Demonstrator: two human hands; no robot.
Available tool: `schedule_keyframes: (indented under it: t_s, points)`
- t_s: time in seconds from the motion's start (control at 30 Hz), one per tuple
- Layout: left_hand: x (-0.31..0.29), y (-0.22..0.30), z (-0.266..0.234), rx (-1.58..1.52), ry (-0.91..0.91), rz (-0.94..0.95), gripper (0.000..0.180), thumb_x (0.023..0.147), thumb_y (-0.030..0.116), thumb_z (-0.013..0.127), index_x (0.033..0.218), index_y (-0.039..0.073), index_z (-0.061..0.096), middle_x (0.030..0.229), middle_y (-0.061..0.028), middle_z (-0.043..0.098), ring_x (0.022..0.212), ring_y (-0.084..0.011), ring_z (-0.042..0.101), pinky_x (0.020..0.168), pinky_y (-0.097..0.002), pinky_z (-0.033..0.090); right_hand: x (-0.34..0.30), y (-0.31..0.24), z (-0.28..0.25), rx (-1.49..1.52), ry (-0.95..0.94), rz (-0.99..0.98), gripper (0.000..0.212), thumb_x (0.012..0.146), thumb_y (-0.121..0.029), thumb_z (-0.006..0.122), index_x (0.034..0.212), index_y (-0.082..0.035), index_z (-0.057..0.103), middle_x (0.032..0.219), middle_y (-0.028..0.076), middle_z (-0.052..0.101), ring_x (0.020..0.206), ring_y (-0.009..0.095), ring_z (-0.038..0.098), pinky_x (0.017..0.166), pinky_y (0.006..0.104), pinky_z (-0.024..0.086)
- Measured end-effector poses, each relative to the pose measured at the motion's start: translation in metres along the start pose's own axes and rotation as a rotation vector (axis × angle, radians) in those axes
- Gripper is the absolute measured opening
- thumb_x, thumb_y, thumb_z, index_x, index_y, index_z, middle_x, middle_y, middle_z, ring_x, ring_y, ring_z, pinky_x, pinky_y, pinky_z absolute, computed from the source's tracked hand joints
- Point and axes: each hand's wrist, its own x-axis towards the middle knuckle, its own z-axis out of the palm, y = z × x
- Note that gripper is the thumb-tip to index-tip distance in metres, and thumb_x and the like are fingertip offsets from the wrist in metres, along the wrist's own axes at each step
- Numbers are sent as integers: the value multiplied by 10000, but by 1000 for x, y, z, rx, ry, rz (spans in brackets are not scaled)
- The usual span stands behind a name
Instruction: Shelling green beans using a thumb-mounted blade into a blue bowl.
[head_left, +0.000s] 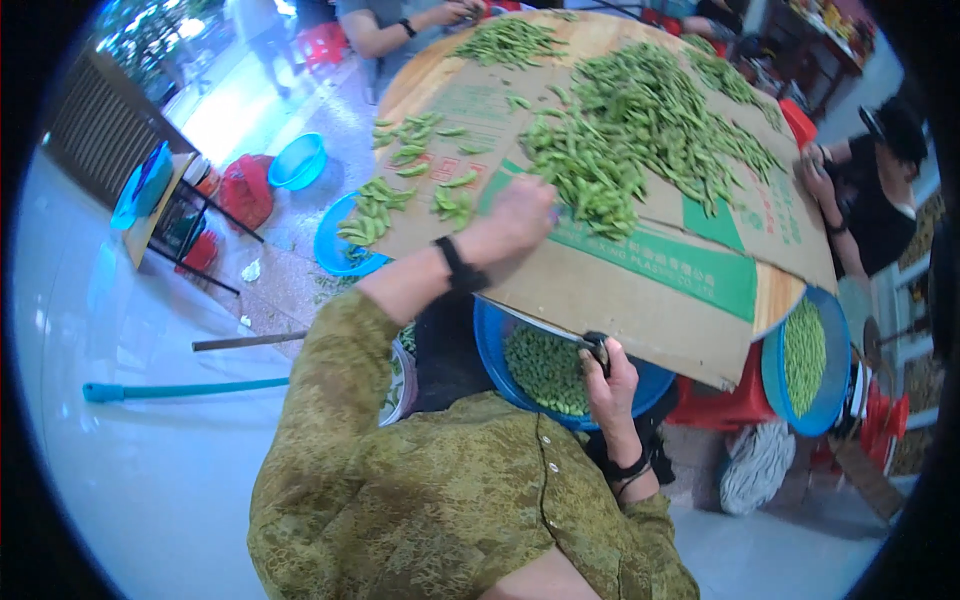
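My left hand (515, 215) is over the cardboard (520, 275), curled and smeared by motion, at the near left edge of a heap of green soybean pods (640, 130). What it holds, if anything, does not show. In front of my body, my right hand (612, 383) is closed around the black handle of a knife (555, 328), whose thin blade points left along the table's near edge. Just under the blade, a blue basin (490, 345) holds many small green pieces, which look like shelled beans. Loose pods (375, 205) lie in small groups left of my left hand.
The cardboard covers a round wooden table (410, 90). At the right, a person in black (885, 185) sits by it; another person's arm (385, 38) is at the far side. A second blue basin (835, 345) with green beans stands right, near a red stool (715, 405). More blue basins (298, 162) stand left.
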Motion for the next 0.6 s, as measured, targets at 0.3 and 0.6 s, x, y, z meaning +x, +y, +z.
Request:
schedule_keyframes:
  t_s: [0.3,0.6]
  points:
    - [16,24,25,23,-115,-94,193,665,67,583,846,6,601,926,-208,579,935,-384,561,744,-476,492,-17,34,-8,181,6,87,198,928,-104,531,1104,-14,552,654,-20,494,457,37,405,402,189,305]
    - [-32,75,-24,-654,-161,129,152,704,17,586,853,-7,589,798,-113,645,786,-282,632,665,-371,493,1,1,-2,660,23,223,361,966,-205,477,1264,-1,473,682,18,495,465,66,428,390,203,327]
